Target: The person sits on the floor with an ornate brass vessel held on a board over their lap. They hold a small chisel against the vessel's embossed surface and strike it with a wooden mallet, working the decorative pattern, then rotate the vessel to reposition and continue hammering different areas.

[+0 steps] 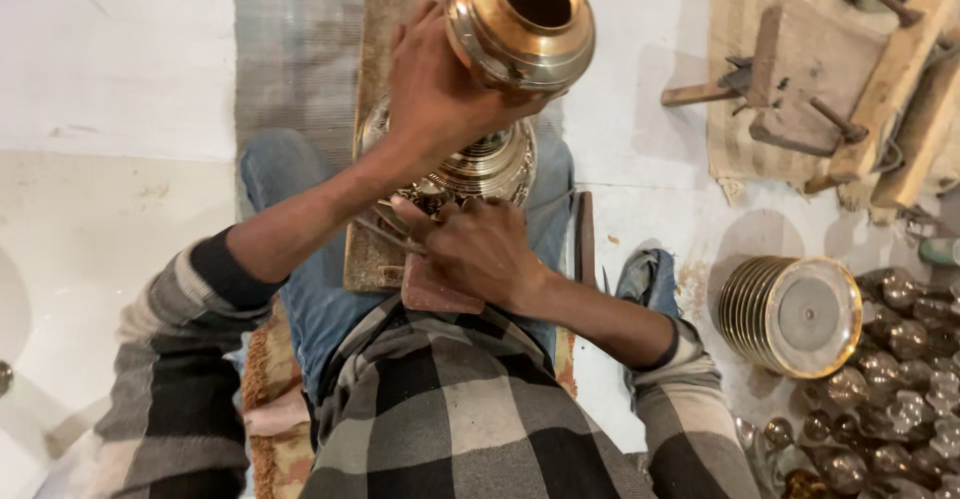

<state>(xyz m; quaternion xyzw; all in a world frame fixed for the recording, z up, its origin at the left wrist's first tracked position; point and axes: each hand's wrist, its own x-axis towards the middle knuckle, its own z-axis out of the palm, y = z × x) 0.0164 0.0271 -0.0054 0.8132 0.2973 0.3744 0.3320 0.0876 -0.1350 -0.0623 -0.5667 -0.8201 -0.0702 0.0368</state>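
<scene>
A shiny brass vessel (520, 24) with a round open mouth lies tilted on a wooden board (385, 119) over my lap. My left hand (435, 89) wraps around its neck and steadies it. My right hand (480, 244) grips a thin metal tool (385, 234) pressed against the vessel's ribbed lower body (490, 164). A flat reddish block (435, 289) sits under my right hand. I wear a checked grey shirt and blue jeans.
A stack of ribbed brass rings with a silver face (790, 314) lies at the right. Several small round brass parts (890, 379) are piled beside it. Wooden blocks and a wooden jig (840, 74) rest on a mat at the top right. The floor is pale.
</scene>
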